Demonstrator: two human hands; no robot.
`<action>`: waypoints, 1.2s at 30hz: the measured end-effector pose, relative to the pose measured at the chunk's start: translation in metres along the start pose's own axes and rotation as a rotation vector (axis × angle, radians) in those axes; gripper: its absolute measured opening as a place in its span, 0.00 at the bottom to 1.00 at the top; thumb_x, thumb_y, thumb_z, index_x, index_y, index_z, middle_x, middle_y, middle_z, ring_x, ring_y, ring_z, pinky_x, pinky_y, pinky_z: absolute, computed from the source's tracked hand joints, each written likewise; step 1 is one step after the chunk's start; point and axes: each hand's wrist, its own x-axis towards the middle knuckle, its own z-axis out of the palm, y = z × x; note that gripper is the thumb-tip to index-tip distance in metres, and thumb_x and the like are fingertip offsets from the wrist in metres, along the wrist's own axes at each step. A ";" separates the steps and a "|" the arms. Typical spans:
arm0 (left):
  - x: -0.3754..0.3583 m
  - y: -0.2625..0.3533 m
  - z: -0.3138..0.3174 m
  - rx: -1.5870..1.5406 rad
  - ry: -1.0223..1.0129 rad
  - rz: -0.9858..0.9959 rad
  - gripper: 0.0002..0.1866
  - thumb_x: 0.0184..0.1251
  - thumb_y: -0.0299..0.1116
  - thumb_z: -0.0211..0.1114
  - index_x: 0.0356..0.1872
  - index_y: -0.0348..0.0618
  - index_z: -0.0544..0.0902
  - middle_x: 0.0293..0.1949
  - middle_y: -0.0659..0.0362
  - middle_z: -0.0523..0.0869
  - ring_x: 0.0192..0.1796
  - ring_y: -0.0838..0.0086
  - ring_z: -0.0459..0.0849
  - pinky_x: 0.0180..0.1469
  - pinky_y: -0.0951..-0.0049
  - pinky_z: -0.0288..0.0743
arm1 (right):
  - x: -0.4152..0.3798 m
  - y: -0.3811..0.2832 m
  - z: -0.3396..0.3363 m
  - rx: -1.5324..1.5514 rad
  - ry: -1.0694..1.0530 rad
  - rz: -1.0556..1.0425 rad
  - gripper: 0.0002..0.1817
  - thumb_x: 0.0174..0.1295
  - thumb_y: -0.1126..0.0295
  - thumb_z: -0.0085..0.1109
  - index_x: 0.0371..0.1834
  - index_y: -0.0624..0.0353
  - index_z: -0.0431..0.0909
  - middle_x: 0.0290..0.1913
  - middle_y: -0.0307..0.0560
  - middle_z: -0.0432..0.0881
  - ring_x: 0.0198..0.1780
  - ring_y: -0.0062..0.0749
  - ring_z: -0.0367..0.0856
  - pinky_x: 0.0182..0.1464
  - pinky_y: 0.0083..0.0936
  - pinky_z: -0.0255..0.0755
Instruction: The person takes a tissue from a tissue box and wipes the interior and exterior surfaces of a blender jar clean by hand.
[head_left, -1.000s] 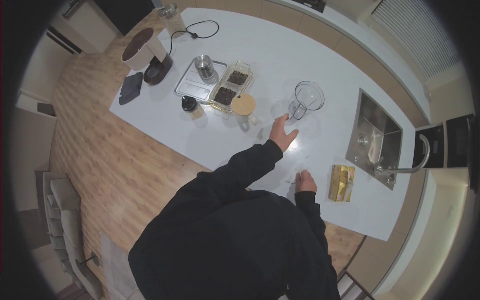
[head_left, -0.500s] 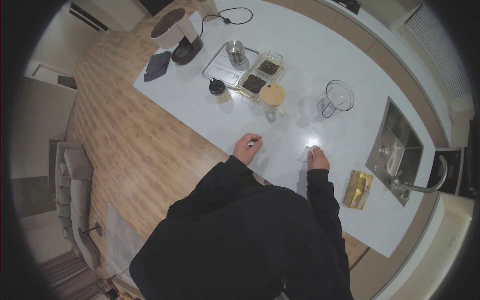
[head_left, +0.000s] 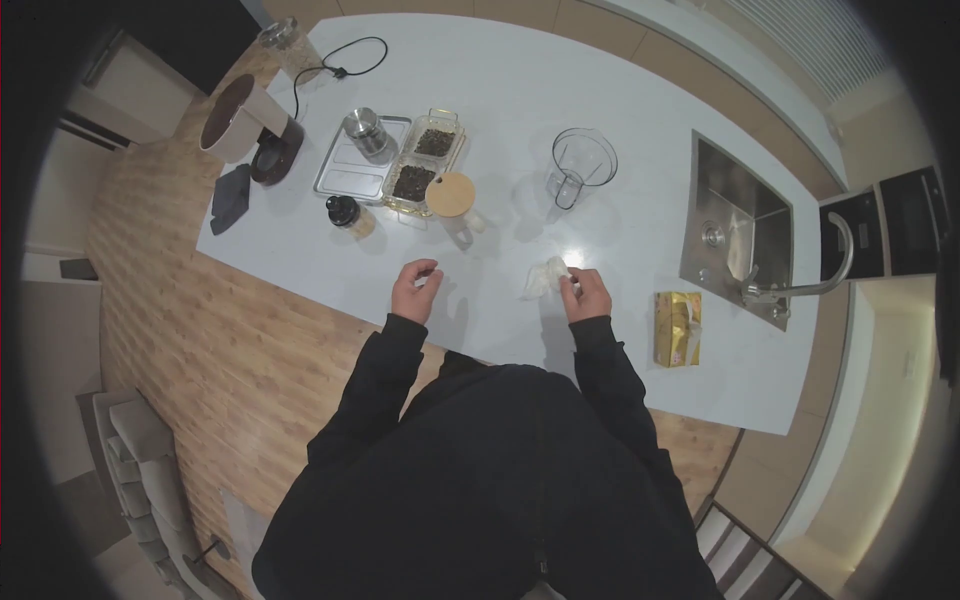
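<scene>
My left hand (head_left: 413,292) hovers over the near side of the white counter, fingers curved, thumb apart from them, with nothing visible in it. To its right, my right hand (head_left: 587,295) pinches the edge of a crumpled white tissue (head_left: 541,279) at the counter surface. Beyond my left hand stand a cup with a round wooden lid (head_left: 451,194) and a small jar with a black lid (head_left: 343,211). A clear pitcher (head_left: 584,158) with a handle stands past my right hand. The yellow tissue box (head_left: 677,328) is to the right of that hand.
Farther back left are a metal tray (head_left: 345,170) bearing a steel-lidded canister (head_left: 366,132), and clear containers of dark dried bits (head_left: 413,183). A brown-and-cream appliance (head_left: 240,120), a grey cloth (head_left: 231,199) and a cord lie beyond. The sink (head_left: 735,215) is right.
My view has shifted to the right, so the counter things sit farther left. The tissue now lies more to the left of my right hand's fingertips. My left hand's pose is much the same.
</scene>
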 end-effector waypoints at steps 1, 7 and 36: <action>0.003 -0.006 0.001 0.012 0.003 0.012 0.13 0.63 0.37 0.60 0.45 0.43 0.80 0.47 0.56 0.80 0.50 0.68 0.78 0.55 0.70 0.70 | 0.005 -0.005 -0.004 0.070 0.020 0.031 0.11 0.62 0.61 0.55 0.42 0.54 0.81 0.34 0.36 0.75 0.27 0.26 0.70 0.32 0.23 0.68; 0.023 -0.054 0.007 0.089 -0.001 0.142 0.12 0.62 0.35 0.61 0.44 0.41 0.79 0.43 0.56 0.80 0.43 0.69 0.78 0.48 0.71 0.73 | 0.044 -0.052 -0.031 0.361 0.055 0.274 0.18 0.60 0.55 0.57 0.49 0.53 0.79 0.48 0.37 0.78 0.35 0.25 0.71 0.42 0.21 0.69; 0.020 -0.023 -0.004 0.025 0.034 0.147 0.22 0.62 0.39 0.63 0.54 0.42 0.72 0.51 0.54 0.74 0.40 0.69 0.77 0.46 0.70 0.73 | 0.107 -0.047 -0.045 0.637 0.009 0.465 0.18 0.65 0.51 0.51 0.38 0.57 0.77 0.21 0.40 0.73 0.23 0.21 0.72 0.26 0.15 0.71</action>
